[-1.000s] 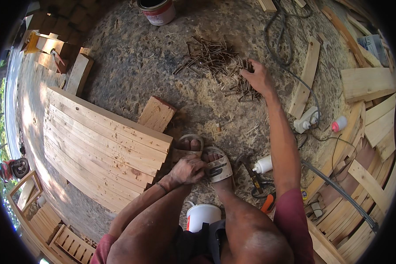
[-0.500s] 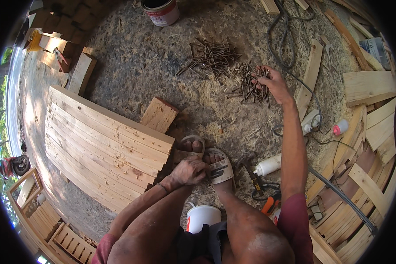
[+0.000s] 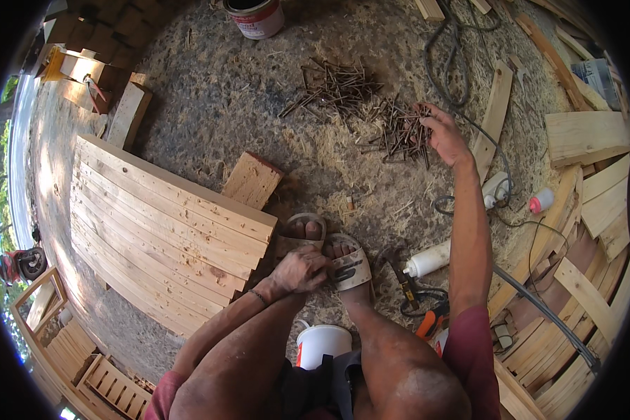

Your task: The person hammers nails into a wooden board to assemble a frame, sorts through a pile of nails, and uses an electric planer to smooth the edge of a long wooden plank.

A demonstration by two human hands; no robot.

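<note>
The right hand reaches out over the floor to the smaller heap of nails, its bent fingers at the heap's right edge. Nails lie against the fingertips, but one cannot tell whether this grip is clamped on any of them. The heap lies on the bare, sawdust-strewn floor, and just beyond it to the left lies the larger heap of nails, the two almost running together. The left hand rests low between the shins, close to the sandals; its grip is drawn together, fingers curled in, and whether anything is inside is hidden.

To the left lies a wooden slat panel dotted with shavings, a wood block against its far edge. A hammer and a white bottle lie near the right forearm. A white bucket stands between the legs, and a paint can stands at the far edge of the view.
</note>
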